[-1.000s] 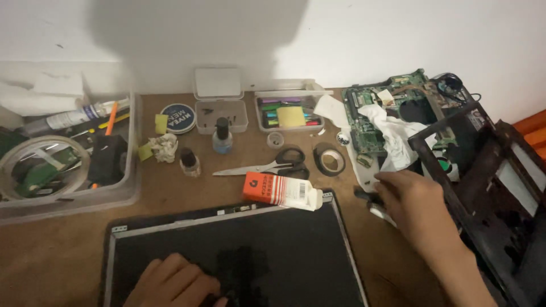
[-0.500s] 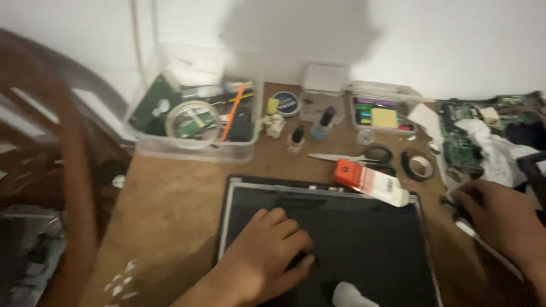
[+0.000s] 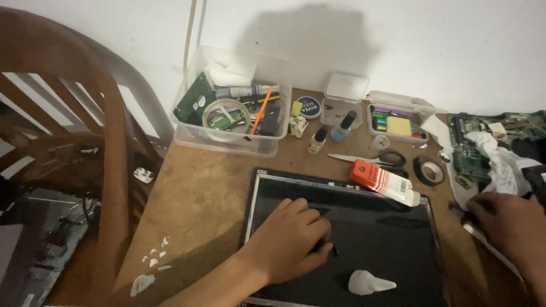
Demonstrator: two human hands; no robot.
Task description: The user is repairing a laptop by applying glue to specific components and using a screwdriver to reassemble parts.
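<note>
My left hand lies on a black laptop screen panel that is flat on the wooden table. Its fingers are curled, knuckles up, with a tiny dark piece just off the fingertips. At the right edge, my right hand grips a thin tool with a silvery shaft, held low over the table beside the panel. A white cone-shaped cap sits on the panel near its front. A red and white box lies across the panel's far edge.
Behind the panel are scissors, a black tape roll, two small bottles, a round blue tin and a clear bin of odds and ends. A green circuit board with white tissue lies right. A wooden chair stands left.
The view has swung left, bringing the chair and table's left edge into sight. My left hand has stayed on the panel; my right hand still grips the tool at the right.
</note>
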